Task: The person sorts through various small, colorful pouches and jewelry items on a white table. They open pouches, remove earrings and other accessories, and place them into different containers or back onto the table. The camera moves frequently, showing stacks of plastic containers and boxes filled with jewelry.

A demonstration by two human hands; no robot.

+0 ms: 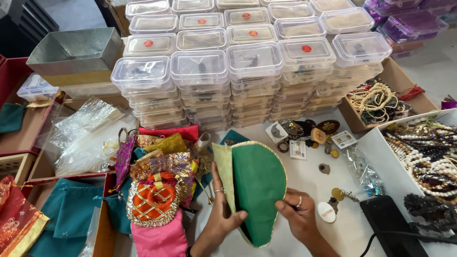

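Head view: both hands' fingers grip 1 green pouch (257,190), left hand (221,216) and right hand (297,216) closed on it.

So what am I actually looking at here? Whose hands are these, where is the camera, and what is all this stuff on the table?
There is no machine here: a person works with two bare hands, and the single camera sits on that person's head, looking down. The left hand and the right hand together hold open a half-round green fabric pouch with gold trim. To the left lies a heap of colourful embroidered pouches, with an orange round one on top. Behind stand stacks of clear plastic lidded boxes. On the right, open cardboard trays hold bead necklaces. Small pendants and cards lie scattered on the white table, and teal drawstring bags rest at lower left.
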